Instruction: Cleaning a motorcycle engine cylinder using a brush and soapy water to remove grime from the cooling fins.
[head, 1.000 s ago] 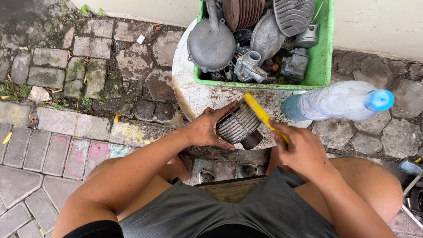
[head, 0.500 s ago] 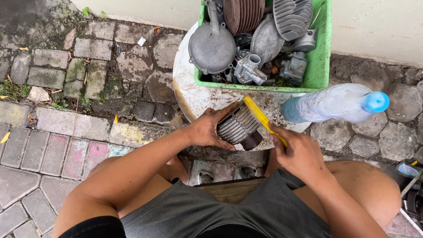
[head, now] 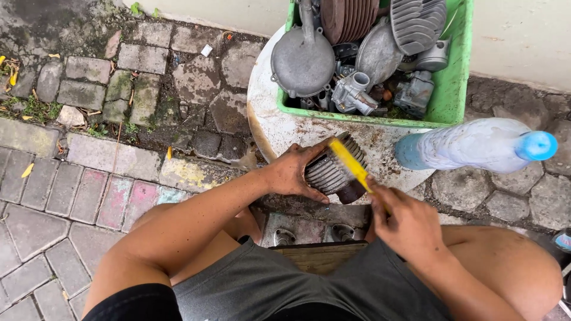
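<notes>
Two hands on job. Left hand [head: 292, 172] wraps finned metal cylinder [head: 333, 169], pinning it on white round tabletop [head: 279, 128], near edge closest to body. Right hand [head: 407, 226] closed around handle of yellow brush [head: 351, 163], bristle end lying across fins. Best practice, as judgement: stroke along fin grooves, not across; keep cylinder clamped firm against top; rotate it bit by bit. Green crate of engine parts [head: 455, 89] just behind; plastic bottle [head: 476, 144] at right.

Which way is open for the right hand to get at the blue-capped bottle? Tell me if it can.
Probably yes. The right hand grips the yellow brush on the finned cylinder; the blue-capped bottle stands just to its right with nothing between, though the brush fills its grip.
</notes>
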